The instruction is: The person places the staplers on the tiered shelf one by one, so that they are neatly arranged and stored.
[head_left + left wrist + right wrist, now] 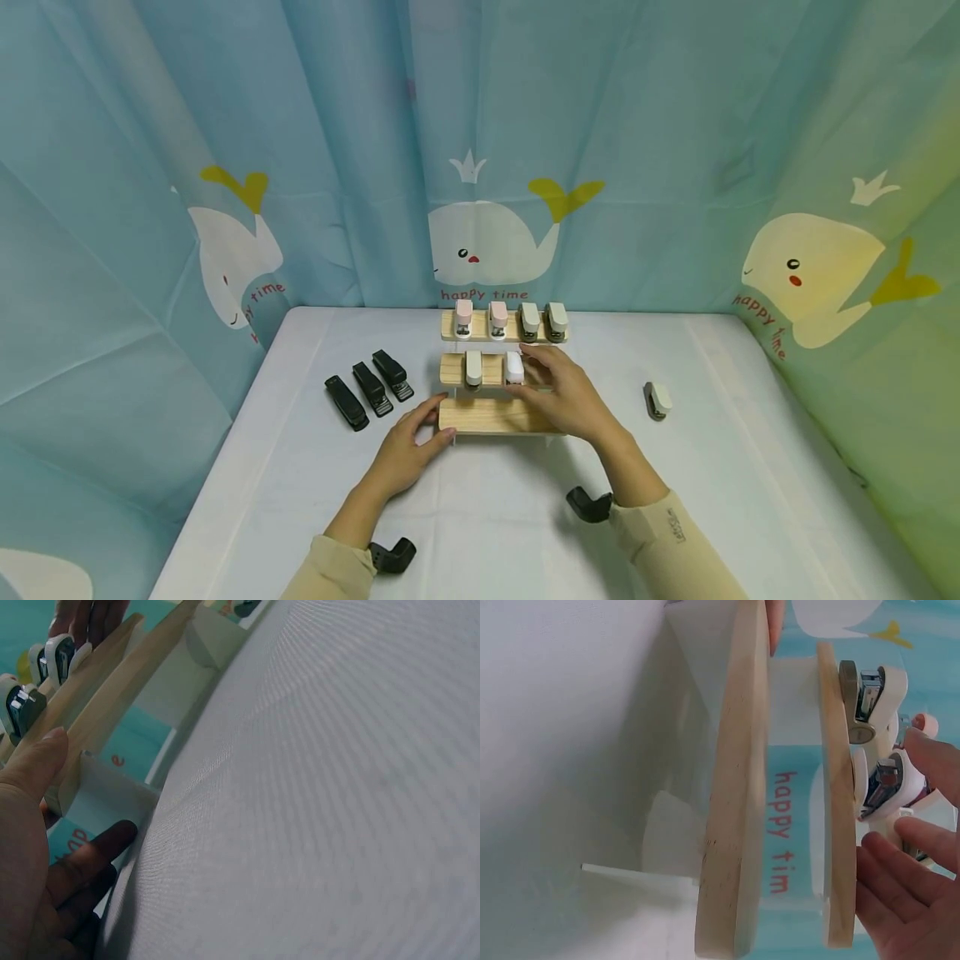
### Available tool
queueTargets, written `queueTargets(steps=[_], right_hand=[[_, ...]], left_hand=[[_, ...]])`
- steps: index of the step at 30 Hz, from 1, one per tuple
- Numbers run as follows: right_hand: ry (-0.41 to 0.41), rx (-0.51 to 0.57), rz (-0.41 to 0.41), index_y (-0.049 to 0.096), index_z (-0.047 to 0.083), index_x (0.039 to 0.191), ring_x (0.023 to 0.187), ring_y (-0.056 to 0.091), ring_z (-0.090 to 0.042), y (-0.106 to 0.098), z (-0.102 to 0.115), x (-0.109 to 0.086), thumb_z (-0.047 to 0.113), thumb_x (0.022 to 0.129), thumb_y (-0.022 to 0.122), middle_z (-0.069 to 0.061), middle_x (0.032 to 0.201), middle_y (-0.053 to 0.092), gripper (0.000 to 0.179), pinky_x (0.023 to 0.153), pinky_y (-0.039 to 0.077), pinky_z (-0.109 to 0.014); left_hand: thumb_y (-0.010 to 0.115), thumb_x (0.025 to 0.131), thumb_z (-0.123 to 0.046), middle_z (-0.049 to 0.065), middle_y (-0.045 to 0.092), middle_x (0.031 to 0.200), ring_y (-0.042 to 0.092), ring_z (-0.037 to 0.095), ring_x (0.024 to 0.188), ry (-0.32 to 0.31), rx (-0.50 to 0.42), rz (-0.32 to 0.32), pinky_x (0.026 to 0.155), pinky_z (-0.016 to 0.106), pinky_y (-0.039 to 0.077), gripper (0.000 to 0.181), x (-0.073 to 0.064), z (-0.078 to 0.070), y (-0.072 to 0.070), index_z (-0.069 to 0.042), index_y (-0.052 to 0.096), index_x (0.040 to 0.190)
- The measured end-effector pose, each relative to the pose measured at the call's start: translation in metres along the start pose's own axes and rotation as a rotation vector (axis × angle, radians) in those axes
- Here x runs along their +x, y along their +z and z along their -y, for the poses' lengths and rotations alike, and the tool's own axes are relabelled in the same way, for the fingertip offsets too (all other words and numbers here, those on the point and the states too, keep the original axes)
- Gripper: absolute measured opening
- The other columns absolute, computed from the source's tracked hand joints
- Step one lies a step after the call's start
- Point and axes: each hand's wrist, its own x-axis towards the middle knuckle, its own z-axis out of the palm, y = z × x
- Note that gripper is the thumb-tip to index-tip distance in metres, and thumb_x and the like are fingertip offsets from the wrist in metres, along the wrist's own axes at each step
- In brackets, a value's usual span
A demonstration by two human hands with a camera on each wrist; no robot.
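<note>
A three-tier wooden display stand point(495, 417) holds mini staplers. My left hand point(408, 450) holds the left end of its lowest tier, thumb at the front and index finger behind; its other fingers stretch down beside the leg in the left wrist view. On the middle tier, my right hand point(558, 396) pinches a white stapler point(513, 367) between thumb and fingers, its other fingers close to the tier's end point(841, 900). An off-white stapler point(473, 368) stands to the left of it. Two pink staplers point(463, 317) and two grey-topped staplers point(529, 321) line the top tier.
Three black staplers point(369, 387) lie on the white tablecloth point(300, 483) left of the stand. A single grey-and-cream stapler point(658, 400) lies to the right. Behind the table hangs a blue curtain point(360, 167) with whale prints.
</note>
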Motion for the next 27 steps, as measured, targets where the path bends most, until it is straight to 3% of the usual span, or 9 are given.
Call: queueTargets(steps=[8, 17, 23, 27], right_hand=[[-0.041, 0.002, -0.057, 0.057, 0.009, 0.146, 0.134, 0.058, -0.034, -0.005, -0.002, -0.009, 0.029, 0.092, 0.081, -0.011, 0.143, 0.059, 0.062, 0.114, 0.045, -0.057], [-0.065, 0.010, -0.136, 0.062, 0.013, 0.142, 0.128, 0.059, -0.032, -0.010, -0.013, -0.019, 0.024, 0.093, 0.080, -0.009, 0.138, 0.062, 0.053, 0.108, 0.046, -0.058], [-0.089, -0.010, -0.219, 0.065, 0.007, 0.137, 0.122, 0.061, -0.028, -0.015, -0.024, -0.026, 0.017, 0.093, 0.079, -0.009, 0.133, 0.065, 0.047, 0.103, 0.049, -0.051], [-0.085, -0.023, -0.260, 0.066, 0.005, 0.135, 0.121, 0.061, -0.028, -0.019, -0.033, -0.030, 0.014, 0.093, 0.079, -0.009, 0.131, 0.065, 0.045, 0.103, 0.049, -0.039]], left_hand=[[0.071, 0.094, -0.054, -0.006, 0.070, 0.128, 0.053, 0.029, 0.140, -0.016, 0.011, -0.002, 0.119, 0.060, 0.036, 0.065, 0.000, 0.002, 0.001, -0.040, 0.048, 0.153], [0.070, 0.093, -0.059, -0.007, 0.070, 0.128, 0.051, 0.028, 0.142, -0.039, 0.013, -0.004, 0.119, 0.061, 0.035, 0.064, 0.000, 0.002, 0.002, -0.045, 0.048, 0.152], [0.070, 0.094, -0.057, -0.009, 0.070, 0.127, 0.051, 0.026, 0.142, -0.032, 0.008, 0.008, 0.121, 0.058, 0.035, 0.063, 0.001, 0.002, 0.000, -0.047, 0.046, 0.152], [0.070, 0.094, -0.056, -0.011, 0.070, 0.126, 0.052, 0.025, 0.141, -0.032, 0.012, 0.009, 0.121, 0.057, 0.035, 0.063, 0.002, 0.002, -0.001, -0.047, 0.046, 0.152]])
